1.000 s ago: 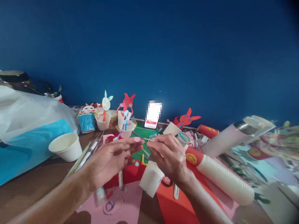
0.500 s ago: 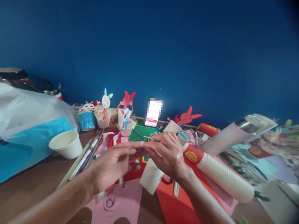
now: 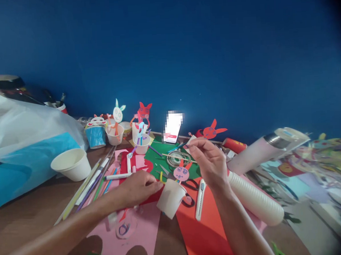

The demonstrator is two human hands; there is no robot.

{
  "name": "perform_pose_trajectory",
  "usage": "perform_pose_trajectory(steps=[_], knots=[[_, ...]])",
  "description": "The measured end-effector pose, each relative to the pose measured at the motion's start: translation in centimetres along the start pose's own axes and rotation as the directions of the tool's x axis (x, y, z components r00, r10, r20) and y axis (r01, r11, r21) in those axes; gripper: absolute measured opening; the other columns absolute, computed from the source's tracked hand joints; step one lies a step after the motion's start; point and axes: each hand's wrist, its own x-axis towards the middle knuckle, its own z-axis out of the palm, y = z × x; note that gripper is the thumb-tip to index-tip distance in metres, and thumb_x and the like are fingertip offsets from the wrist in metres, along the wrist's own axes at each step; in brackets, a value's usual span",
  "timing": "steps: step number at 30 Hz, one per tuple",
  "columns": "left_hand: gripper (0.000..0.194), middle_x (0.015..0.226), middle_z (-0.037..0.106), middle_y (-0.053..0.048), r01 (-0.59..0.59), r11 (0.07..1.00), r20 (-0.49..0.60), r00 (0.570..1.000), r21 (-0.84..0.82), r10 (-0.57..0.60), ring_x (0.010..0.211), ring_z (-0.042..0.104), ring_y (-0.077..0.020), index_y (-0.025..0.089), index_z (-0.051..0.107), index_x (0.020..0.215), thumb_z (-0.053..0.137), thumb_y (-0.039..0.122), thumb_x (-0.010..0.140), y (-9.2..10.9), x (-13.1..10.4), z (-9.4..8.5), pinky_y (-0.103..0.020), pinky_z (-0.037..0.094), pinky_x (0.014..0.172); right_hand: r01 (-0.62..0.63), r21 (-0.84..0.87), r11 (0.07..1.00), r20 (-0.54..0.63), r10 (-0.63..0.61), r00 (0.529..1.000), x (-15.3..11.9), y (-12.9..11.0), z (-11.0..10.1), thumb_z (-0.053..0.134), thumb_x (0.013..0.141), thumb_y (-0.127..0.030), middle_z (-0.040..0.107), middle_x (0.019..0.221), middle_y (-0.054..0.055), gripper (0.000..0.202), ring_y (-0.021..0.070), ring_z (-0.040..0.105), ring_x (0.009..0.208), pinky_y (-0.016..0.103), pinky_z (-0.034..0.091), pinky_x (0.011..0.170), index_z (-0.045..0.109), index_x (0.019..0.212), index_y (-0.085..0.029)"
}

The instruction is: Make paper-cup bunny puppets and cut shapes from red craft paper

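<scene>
My left hand (image 3: pixel 146 186) has its fingers curled beside a white paper cup (image 3: pixel 171 199); what they close on is hidden. The cup leans, with a pink rabbit face (image 3: pixel 181 173) with orange ears standing from its mouth. A small yellow piece (image 3: pixel 161 177) shows by the fingertips. Raised on the right, my right hand (image 3: pixel 210 161) has thumb and forefinger pinched on a tiny dark bit, too small to name. Black-handled scissors (image 3: pixel 188 200) lie behind the cup. Right of it is a white utility knife (image 3: pixel 200 200) on red paper (image 3: pixel 204 232).
Paper-figure cups (image 3: pixel 115 135) stand along the back near a lit phone (image 3: pixel 173 127). A stack of paper cups (image 3: pixel 257 199) lies at right. On the left are an upright cup (image 3: pixel 72 165), a plastic bag (image 3: pixel 31 150) and several pipe cleaners (image 3: pixel 88 192). Pink paper (image 3: pixel 135 228) covers the front.
My hands, together over the table's middle before, have parted. The left has dropped to the cup; the right has moved right and up. The pink rabbit face and scissors have come into view.
</scene>
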Motion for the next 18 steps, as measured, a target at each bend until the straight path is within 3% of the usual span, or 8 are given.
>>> perform_pose_trajectory(steps=[3,7,11,18], knots=[[0.05,0.059,0.058,-0.002,0.055,0.951,-0.101,0.995,0.304,-0.025,0.056,0.051,-0.0164,0.017,0.058,0.059,0.038,0.061,0.071,-0.7,0.2,1.7,-0.026,0.028,0.05,-0.067,0.02,0.998,0.017,0.067,0.998,0.2,-0.1,-0.5,0.052,0.08,-0.021,0.056,0.076,0.001,0.006,0.0117,0.049,0.067,0.025,0.039,0.061,0.057,0.078,-0.019],[0.055,0.08,0.063,-0.008,0.086,0.897,-0.151,0.988,0.433,-0.022,0.076,0.056,-0.026,0.019,0.061,0.077,0.035,0.067,0.067,-0.6,0.0,3.2,-0.032,0.035,0.061,-0.097,0.014,0.995,0.057,0.096,0.994,0.3,-0.3,-0.3,0.053,0.078,-0.02,0.055,0.072,0.0,0.006,0.0103,0.048,0.063,0.023,0.039,0.058,0.058,0.076,-0.018],[0.061,0.088,0.064,-0.01,0.107,0.903,-0.128,0.99,0.415,-0.059,0.081,0.057,-0.0288,0.018,0.062,0.085,0.035,0.069,0.065,-0.4,-0.1,3.7,-0.035,0.038,0.065,-0.133,0.056,0.989,0.045,0.131,0.99,0.3,-0.3,0.0,0.054,0.077,-0.022,0.055,0.068,-0.001,0.007,0.01,0.048,0.059,0.022,0.039,0.054,0.058,0.075,-0.017],[0.045,0.083,0.065,-0.008,0.114,0.974,-0.125,0.988,0.194,-0.091,0.078,0.058,-0.0259,0.019,0.065,0.083,0.049,0.056,0.064,0.0,-0.3,4.3,-0.032,0.038,0.065,-0.2,0.072,0.977,0.125,0.19,0.974,0.4,-0.6,-0.1,0.053,0.077,-0.022,0.054,0.066,-0.001,0.008,0.0095,0.046,0.058,0.022,0.038,0.053,0.058,0.077,-0.016]])
